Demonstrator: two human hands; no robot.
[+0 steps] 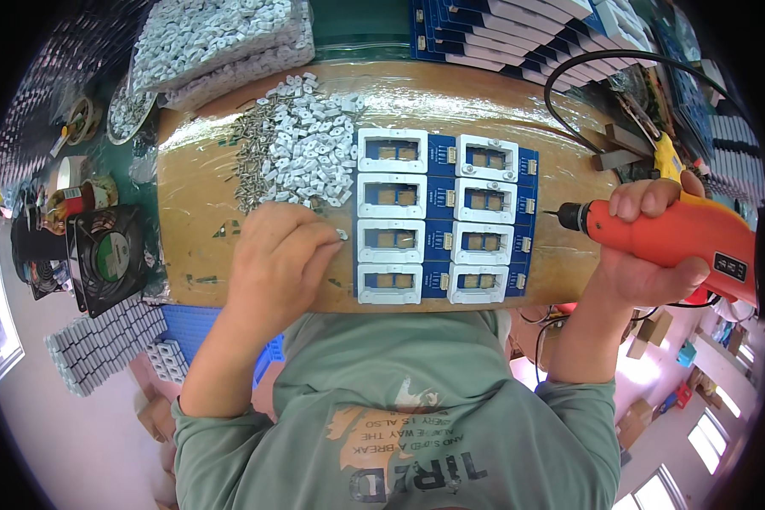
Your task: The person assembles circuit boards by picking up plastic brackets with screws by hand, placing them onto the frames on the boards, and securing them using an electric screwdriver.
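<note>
My left hand is closed in a pinch, low over the table beside the pile. At its fingertips shows a small white plastic piece, partly hidden by the fingers. My right hand is wrapped round an orange-red electric screwdriver, whose black chuck and thin bit point left toward the boards. Between the hands lie blue circuit boards in two columns, carrying white rectangular frames. On the top right frame small white pieces sit at its edge. Beyond my left hand are heaped white plastic pieces and loose screws.
A clear bag of white pieces stands at the back left, near a bowl. A black fan is at the left table edge. Stacked framed boards fill the back right. A black cable loops at the right.
</note>
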